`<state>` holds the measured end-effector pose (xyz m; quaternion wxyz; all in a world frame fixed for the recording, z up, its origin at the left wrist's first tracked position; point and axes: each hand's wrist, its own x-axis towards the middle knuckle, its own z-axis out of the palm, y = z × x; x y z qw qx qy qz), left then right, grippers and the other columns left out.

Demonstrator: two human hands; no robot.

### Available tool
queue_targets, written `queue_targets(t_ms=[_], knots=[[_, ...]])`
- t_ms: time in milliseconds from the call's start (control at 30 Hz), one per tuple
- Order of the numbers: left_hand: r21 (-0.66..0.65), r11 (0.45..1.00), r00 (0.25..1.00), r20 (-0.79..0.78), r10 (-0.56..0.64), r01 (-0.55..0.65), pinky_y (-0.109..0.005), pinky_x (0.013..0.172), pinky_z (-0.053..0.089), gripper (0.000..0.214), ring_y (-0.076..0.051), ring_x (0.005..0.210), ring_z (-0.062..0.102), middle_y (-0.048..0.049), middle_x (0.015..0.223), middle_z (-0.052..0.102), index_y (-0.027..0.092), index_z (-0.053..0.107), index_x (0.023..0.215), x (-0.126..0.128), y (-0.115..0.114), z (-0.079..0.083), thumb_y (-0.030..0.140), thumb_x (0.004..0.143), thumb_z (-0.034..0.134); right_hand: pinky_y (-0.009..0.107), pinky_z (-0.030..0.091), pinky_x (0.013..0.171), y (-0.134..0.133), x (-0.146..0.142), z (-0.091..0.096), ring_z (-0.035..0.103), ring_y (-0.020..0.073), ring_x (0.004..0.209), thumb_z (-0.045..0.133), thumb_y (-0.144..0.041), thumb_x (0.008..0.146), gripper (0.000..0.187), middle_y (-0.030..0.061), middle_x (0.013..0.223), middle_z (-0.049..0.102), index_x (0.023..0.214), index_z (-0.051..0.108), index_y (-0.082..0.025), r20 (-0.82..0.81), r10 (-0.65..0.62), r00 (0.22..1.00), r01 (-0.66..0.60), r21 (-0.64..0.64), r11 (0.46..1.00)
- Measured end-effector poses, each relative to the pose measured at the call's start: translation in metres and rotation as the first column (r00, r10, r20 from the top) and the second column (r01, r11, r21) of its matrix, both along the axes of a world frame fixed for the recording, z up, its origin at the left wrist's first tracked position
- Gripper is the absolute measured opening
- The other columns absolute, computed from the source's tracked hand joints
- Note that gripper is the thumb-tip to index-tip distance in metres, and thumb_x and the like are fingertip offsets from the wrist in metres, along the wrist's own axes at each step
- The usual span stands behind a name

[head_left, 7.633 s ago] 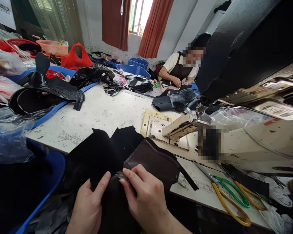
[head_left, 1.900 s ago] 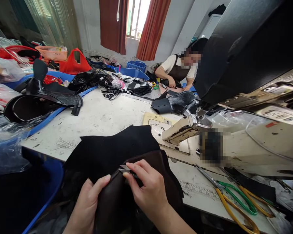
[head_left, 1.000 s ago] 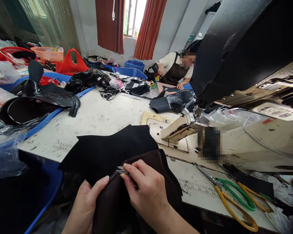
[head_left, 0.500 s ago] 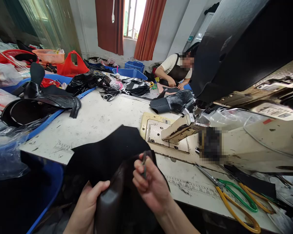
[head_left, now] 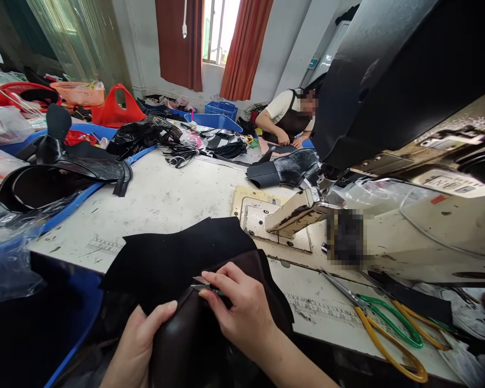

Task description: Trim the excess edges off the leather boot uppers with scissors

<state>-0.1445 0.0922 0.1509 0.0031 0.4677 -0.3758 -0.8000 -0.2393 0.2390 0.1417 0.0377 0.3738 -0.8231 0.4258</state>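
My left hand (head_left: 135,342) is closed on a dark brown leather piece (head_left: 170,345), its thumb lying on top along a folded edge. Black fabric-like backing (head_left: 186,250) of the same work spreads beyond it over the table edge. Between the thumb and fingers of my right hand (head_left: 244,304) is a small pair of thread snips (head_left: 198,283), blades pointing left, at the leather's edge just above my left thumb. The palm hides most of the snips' body. The lower part of the leather drops out of view.
Ahead stands a sewing machine's post (head_left: 295,213), with its dark head (head_left: 372,81) overhanging on the right. Large scissors (head_left: 388,345) with yellow and green handles lie at right. Boot parts (head_left: 64,167) overhang a blue bin at left. A co-worker (head_left: 285,116) sits across the table (head_left: 165,188).
My right hand has moved left and turned palm down, bringing the snips to the leather edge near my left thumb. The leather's right side now drapes lower and further right.
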Motion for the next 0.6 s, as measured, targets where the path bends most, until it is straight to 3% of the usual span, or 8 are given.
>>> queue_targets(t_ms=[300,600], knots=[[-0.004,1.0,0.999,0.029,0.017,-0.017,-0.023,0.046,0.052,0.027,-0.017,0.05,0.064,-0.0002,0.055,0.066,0.016,0.063,0.064,0.0,0.0,0.001,0.028,0.059,0.087,0.023,0.044,0.059,-0.001,0.003,0.007,0.059,0.0135,0.068,0.055,-0.02,0.091,0.025,0.0036,0.084,0.061,0.112,0.067,-0.02,-0.107,-0.03,0.994,0.04,0.09,0.995],[-0.019,1.0,0.998,-0.063,-0.026,0.024,-0.026,0.052,0.054,0.026,-0.019,0.056,0.066,-0.0024,0.063,0.07,0.015,0.07,0.076,0.0,0.0,0.0,0.032,0.063,0.084,0.026,0.044,0.059,-0.006,0.013,0.007,0.06,0.0161,0.07,0.053,-0.019,0.09,0.024,0.0053,0.084,0.063,0.107,0.069,-0.021,-0.096,-0.112,0.989,0.121,0.093,0.988]])
